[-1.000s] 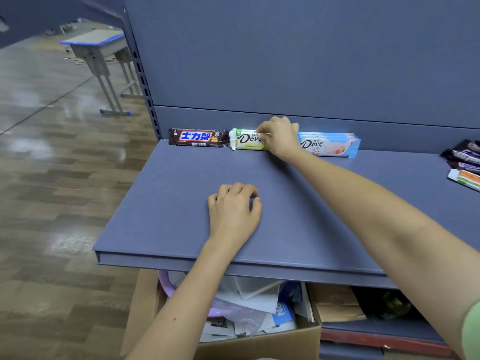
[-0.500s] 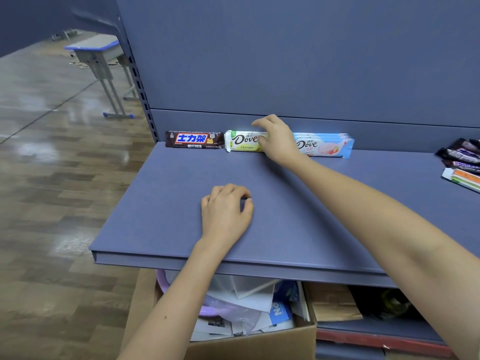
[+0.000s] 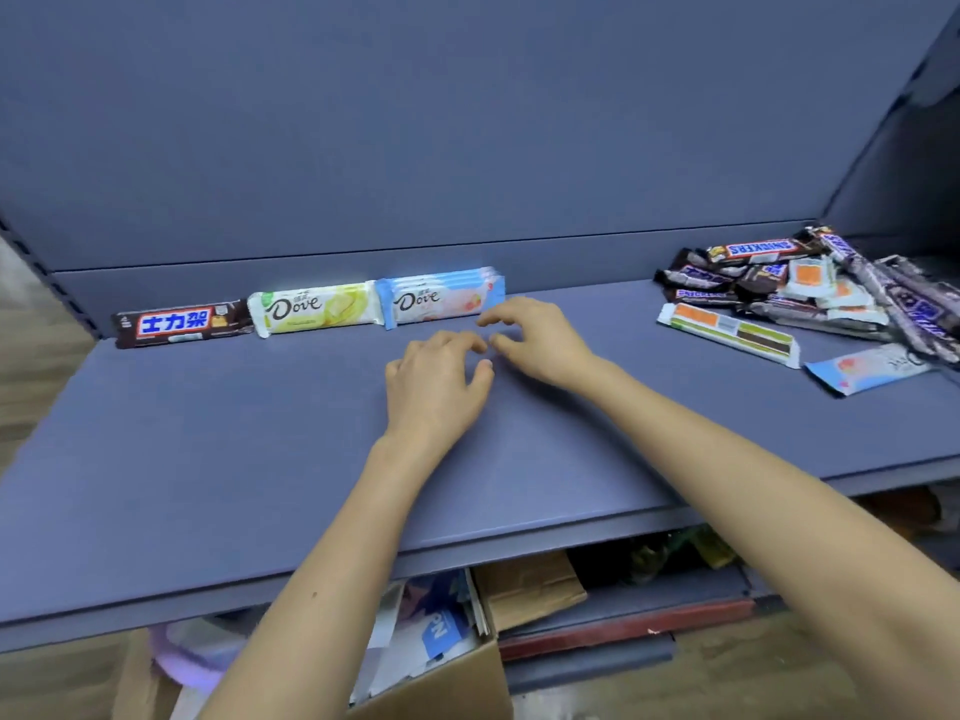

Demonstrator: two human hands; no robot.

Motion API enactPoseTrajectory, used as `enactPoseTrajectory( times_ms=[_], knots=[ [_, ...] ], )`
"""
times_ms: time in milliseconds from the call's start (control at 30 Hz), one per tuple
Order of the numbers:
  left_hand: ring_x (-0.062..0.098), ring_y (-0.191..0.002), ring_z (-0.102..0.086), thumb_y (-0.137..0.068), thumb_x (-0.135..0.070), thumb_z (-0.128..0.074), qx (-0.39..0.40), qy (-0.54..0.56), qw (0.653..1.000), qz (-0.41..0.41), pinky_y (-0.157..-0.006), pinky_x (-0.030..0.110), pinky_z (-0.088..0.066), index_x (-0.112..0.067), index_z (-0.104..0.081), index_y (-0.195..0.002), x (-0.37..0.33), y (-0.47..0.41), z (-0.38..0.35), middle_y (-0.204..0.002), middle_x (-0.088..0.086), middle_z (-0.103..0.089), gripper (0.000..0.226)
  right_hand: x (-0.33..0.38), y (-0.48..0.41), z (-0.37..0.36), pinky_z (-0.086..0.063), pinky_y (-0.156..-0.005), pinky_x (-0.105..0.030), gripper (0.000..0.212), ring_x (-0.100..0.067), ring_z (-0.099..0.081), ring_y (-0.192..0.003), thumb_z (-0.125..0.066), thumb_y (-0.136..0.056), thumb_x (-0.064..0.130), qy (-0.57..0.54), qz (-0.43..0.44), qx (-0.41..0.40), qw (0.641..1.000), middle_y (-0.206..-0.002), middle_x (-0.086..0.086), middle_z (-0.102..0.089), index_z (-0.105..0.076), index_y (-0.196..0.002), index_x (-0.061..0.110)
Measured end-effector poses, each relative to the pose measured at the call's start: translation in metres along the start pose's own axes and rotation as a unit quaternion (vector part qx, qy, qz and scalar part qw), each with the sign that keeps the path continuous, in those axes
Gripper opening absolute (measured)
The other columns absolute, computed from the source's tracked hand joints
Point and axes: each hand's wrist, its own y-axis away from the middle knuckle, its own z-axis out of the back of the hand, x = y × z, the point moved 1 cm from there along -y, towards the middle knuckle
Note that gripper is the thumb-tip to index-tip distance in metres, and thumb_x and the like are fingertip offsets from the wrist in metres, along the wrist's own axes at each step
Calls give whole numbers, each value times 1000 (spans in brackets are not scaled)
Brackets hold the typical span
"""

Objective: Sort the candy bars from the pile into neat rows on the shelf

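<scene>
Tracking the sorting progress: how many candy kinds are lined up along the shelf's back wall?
3: brown Snickers bar at left, yellow-green Dove bar in the middle, blue Dove stack at right. More bars may hide behind them.

an open cardboard box of papers stands on wooden floor.

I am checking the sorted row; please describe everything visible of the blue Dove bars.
The blue Dove bars are several alike, packed together against the back wall: glossy white wrappers, blue crimped ends, dark Dove lettering, a pink picture. Their left end meets the yellow Dove bar. The right hand is near their right end; contact is unclear.
</scene>
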Motion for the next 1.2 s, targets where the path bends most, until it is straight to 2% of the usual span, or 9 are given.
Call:
enactPoseTrajectory(
  times_ms=[100,233,433,567,700,1000,1067,1133,1200],
  knots=[
    [24,-115,-47,-90,-32,-46,14,12,1000,-14,-93,37,-31,-26,-58,-113,-44,-7,-26,-124,-3,-57,26,-50,24,33,-36,-94,-22,29,-19,-53,-113,-53,-87,9,20,-33,-15,999,-119,-5,-59,-63,-114,16],
    [23,-113,-49,-91,-33,-45,27,18,999,-41,-92,35,-31,-26,-58,-111,-93,-8,-60,-122,-4,-58,25,-106,51,71,-32,-89,-18,27,-22,-53,-110,-56,-85,8,50,-55,-60,995,-117,-8,-60,-64,-111,12],
    [23,-113,-49,-90,-33,-46,18,21,999,-39,-94,38,-32,-27,-59,-107,-141,-2,-97,-116,-3,-60,23,-162,82,103,-29,-100,-28,35,-28,-42,-120,-59,-85,19,96,-81,-88,988,-126,-6,-54,-58,-120,15],
    [21,-113,-50,-90,-33,-46,11,20,1000,-18,-94,38,-32,-28,-60,-107,-154,4,-110,-115,-5,-61,23,-180,86,119,-35,-100,-39,45,-31,-39,-122,-54,-89,35,164,-115,-70,977,-132,-8,-50,-48,-130,18],
    [20,-113,-50,-90,-34,-46,3,16,1000,9,-95,38,-32,-28,-59,-108,-157,10,-113,-114,-6,-61,23,-188,83,127,-39,-96,-41,51,-32,-39,-123,-53,-89,43,175,-137,-11,975,-130,-11,-52,-44,-132,18],
    [20,-109,-52,-90,-31,-49,-27,52,997,48,-92,36,-34,-28,-60,-105,-157,18,-108,-114,-6,-61,20,-174,84,130,-44,-76,-33,35,-32,-57,-99,-59,-82,35,162,-79,-52,982,-103,-13,-67,-62,-109,13],
    [19,-108,-54,-88,-29,-51,-38,87,994,55,-95,36,-40,-27,-60,-106,-154,17,-107,-115,-7,-62,20,-164,85,128,-41,-72,-28,29,-27,-58,-89,-58,-83,34,94,-76,-60,991,-93,-10,-68,-67,-103,15],
    [16,-105,-57,-87,-26,-54,-60,162,983,66,-95,33,-43,-25,-59,-109,-152,17,-104,-113,-8,-62,22,-151,85,127,-40,-65,-25,19,-16,-58,-72,-58,-85,33,-67,-93,-59,992,-78,-5,-64,-69,-92,19],
    [10,-94,-58,-88,-24,-56,-81,254,959,95,-84,22,-42,-23,-55,-115,-152,17,-99,-110,-9,-60,28,-138,85,125,-44,-57,-26,19,-11,-59,-53,-54,-88,28,-300,-146,-18,942,-71,-5,-64,-66,-87,14]
  ],
)
